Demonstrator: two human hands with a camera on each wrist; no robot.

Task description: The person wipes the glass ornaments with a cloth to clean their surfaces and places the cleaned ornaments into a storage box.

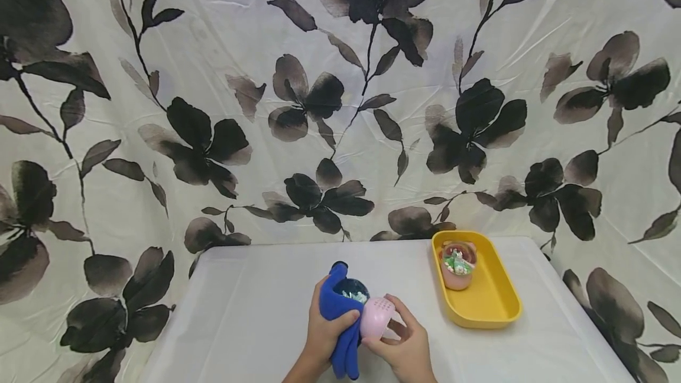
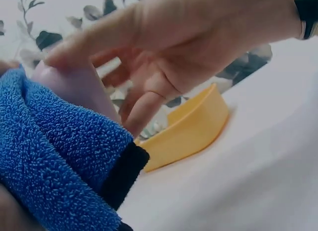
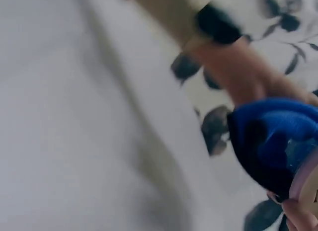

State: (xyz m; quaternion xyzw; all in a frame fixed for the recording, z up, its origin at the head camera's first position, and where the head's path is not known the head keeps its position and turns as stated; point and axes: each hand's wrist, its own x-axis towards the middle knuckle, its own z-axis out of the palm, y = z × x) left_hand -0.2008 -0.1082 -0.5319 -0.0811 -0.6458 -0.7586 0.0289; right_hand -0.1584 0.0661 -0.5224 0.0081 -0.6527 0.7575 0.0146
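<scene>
A snow globe with a dark glass dome (image 1: pixel 353 289) and a pink base (image 1: pixel 377 317) is held between both hands above the white table. My left hand (image 1: pixel 323 331) grips a blue terry cloth (image 1: pixel 336 305) with a dark edge, which wraps against part of the dome. With fingertips and thumb, my right hand (image 1: pixel 408 344) pinches the pink base, tilted to the right. In the left wrist view, the cloth (image 2: pixel 59 151) covers the dome and the pink base (image 2: pixel 79 89) is partly hidden behind it. The right wrist view catches only the cloth (image 3: pixel 271 129) and base edge (image 3: pixel 302 184).
A yellow tray (image 1: pixel 492 312) stands on the right of the white table (image 1: pixel 239 312). In it is a second snow globe (image 1: pixel 457 270) with a pink base, near the left wall. A floral fabric sheet (image 1: pixel 319 164) hangs behind the table.
</scene>
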